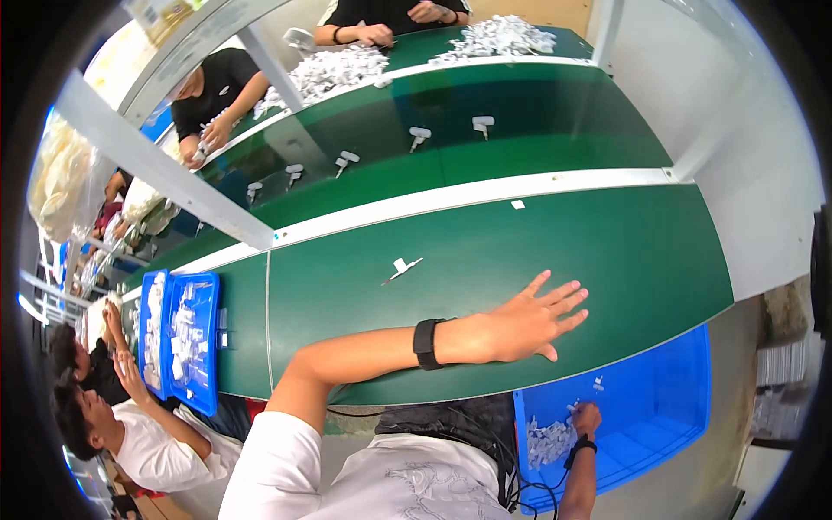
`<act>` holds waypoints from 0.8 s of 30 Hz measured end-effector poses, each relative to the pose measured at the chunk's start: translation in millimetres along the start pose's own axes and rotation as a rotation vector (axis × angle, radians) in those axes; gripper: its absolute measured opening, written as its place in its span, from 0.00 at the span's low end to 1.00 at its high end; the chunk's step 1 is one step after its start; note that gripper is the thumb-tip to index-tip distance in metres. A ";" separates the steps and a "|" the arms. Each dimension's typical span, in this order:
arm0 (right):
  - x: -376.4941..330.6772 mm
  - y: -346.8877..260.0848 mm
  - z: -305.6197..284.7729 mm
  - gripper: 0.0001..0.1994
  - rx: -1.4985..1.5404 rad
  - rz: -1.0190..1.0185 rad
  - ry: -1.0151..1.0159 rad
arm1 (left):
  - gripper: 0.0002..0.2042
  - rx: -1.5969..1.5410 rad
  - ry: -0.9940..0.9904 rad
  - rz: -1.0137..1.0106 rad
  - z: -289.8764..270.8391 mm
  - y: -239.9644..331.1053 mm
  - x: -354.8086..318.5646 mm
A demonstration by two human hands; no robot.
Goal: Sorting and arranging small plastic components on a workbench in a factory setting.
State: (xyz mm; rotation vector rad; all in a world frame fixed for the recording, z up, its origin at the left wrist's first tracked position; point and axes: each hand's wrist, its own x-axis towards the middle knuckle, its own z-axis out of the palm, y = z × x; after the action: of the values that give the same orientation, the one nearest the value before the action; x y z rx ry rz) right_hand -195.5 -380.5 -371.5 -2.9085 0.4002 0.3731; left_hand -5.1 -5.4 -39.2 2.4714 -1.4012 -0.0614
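Note:
My left hand [529, 325] is spread flat, palm down, over the right part of the green worktable [347, 303], holding nothing. A black band circles its wrist. To its left lies a small white plastic part [401, 268] with a thin dark tip. Below the table's front edge, my right hand [587, 419] is inside a large blue bin [659, 407], its fingers curled closed. What they grip, if anything, is too small to make out. Right beside that hand is a heap of small white parts [549, 444], with one loose white part [598, 382] above it.
Two blue trays [212, 347] of white pieces sit at the table's left. Behind a white rail [468, 191], a green conveyor belt [555, 130] carries several white parts. Across it, people work near white piles [498, 39]. A seated person in white [165, 446] is at left. A white scrap [518, 204] lies near the rail.

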 end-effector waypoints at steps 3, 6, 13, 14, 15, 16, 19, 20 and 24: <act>-2.0 -5.6 -21.5 0.03 0.159 -0.023 0.047 | 0.39 -0.010 0.050 0.035 4.1 -2.5 0.3; -6.0 -9.0 -55.4 0.04 0.389 0.012 0.114 | 0.38 -0.018 -0.003 0.019 -2.7 3.8 0.3; -71.5 -110.3 -268.9 0.06 1.204 -0.061 -0.014 | 0.19 -0.473 -0.006 0.137 -18.2 46.4 17.8; -83.3 -118.9 -287.3 0.06 1.241 -0.102 0.045 | 0.15 -0.652 0.086 0.211 -9.9 56.1 22.8; -91.7 -128.4 -299.5 0.06 1.277 -0.145 0.100 | 0.15 -0.649 0.091 0.214 -6.5 63.5 26.5; -94.2 -140.1 -304.2 0.07 1.266 -0.210 0.153 | 0.13 -0.751 0.080 0.217 -3.1 68.6 28.4; -92.6 -152.2 -300.3 0.07 1.267 -0.252 0.149 | 0.05 -0.902 0.168 0.220 1.5 74.4 28.2; -92.8 -156.4 -300.9 0.08 1.285 -0.260 0.129 | 0.04 -0.898 0.150 0.185 1.7 73.6 27.6; -91.5 -167.0 -299.1 0.10 1.284 -0.285 0.115 | 0.05 -0.909 0.024 0.067 -6.0 71.7 22.8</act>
State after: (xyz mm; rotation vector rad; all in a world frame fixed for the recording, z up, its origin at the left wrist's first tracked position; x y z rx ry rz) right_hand -166.8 -263.6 -38.0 -1.6784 0.1282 -0.1023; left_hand -51.7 -57.6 -11.1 1.6581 -1.0907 -0.5237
